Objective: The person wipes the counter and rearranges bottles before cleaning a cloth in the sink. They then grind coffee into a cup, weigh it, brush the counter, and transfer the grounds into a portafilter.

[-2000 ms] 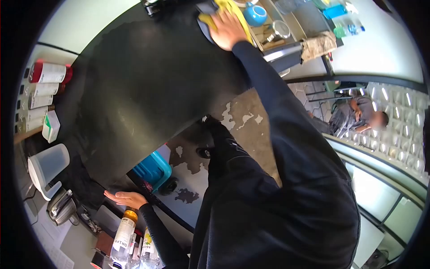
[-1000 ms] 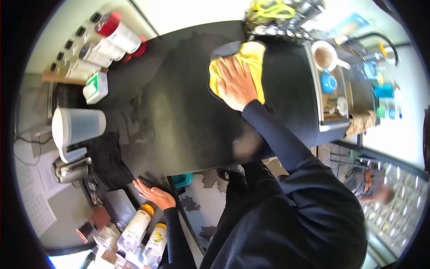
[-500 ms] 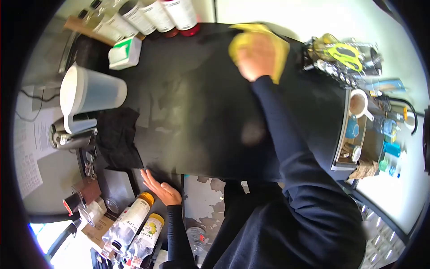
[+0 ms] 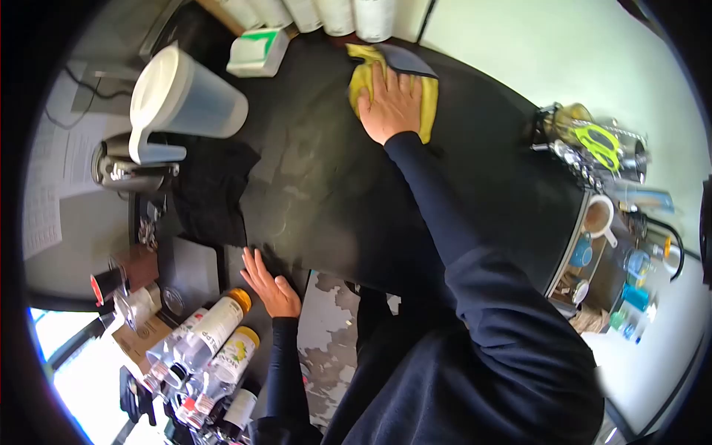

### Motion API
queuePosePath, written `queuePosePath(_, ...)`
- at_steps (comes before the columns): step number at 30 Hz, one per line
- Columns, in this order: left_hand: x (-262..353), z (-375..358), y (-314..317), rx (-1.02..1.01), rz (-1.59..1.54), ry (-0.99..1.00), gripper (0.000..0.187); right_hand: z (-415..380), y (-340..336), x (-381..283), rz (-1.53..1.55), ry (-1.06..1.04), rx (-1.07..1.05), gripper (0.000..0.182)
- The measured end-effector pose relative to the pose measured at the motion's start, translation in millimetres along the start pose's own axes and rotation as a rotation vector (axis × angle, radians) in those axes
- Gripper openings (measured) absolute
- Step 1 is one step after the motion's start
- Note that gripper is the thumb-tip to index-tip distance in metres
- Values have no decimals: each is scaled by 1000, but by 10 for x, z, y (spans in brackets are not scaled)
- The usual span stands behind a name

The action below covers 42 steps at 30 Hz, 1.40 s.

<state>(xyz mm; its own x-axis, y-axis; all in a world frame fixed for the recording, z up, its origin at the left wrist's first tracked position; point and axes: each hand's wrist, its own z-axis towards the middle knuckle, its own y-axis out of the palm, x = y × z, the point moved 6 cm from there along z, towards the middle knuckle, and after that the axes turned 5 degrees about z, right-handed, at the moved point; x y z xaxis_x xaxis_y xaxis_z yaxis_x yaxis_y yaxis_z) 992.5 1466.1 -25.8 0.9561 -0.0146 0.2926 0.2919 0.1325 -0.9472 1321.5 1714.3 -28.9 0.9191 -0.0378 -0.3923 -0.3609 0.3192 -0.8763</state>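
Note:
My right hand [image 4: 391, 107] presses flat on a yellow cloth [image 4: 430, 104] with its fingers stretched out. The cloth has a grey side folded over along its far edge and lies on the black tabletop [image 4: 334, 185], near the back edge. My left hand [image 4: 271, 285] is open at the near left side of the table, fingers together and thumb apart, with nothing in it. Its fingertips are close to a dark cloth [image 4: 211, 196] spread at the table's left end.
A lidded pitcher [image 4: 196, 96] and a white-and-green box [image 4: 258, 53] stand at the left. Several bottles [image 4: 374, 18] line the back. A rack with green-handled scissors [image 4: 597, 144] is at the right. Syrup bottles [image 4: 215, 326] stand below left.
My right hand and the yellow cloth have moved left along the back of the table, closer to the bottles. The view has shifted; my left hand stays near the table's edge.

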Motion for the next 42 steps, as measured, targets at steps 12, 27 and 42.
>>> queuePosePath(12, -35, 34, 22, -31, 3, -20, 74, -321, -419, -423, 2007, 627, -563, 69)
queuePosePath(27, -43, 36, 27, -31, 26, -35, 72, 28, 182, -656, 53, -421, -103, 62)
queuePosePath(42, -49, 14, 10, 0, -18, -31, 74, 217, 369, -691, 13, -386, 38, 50)
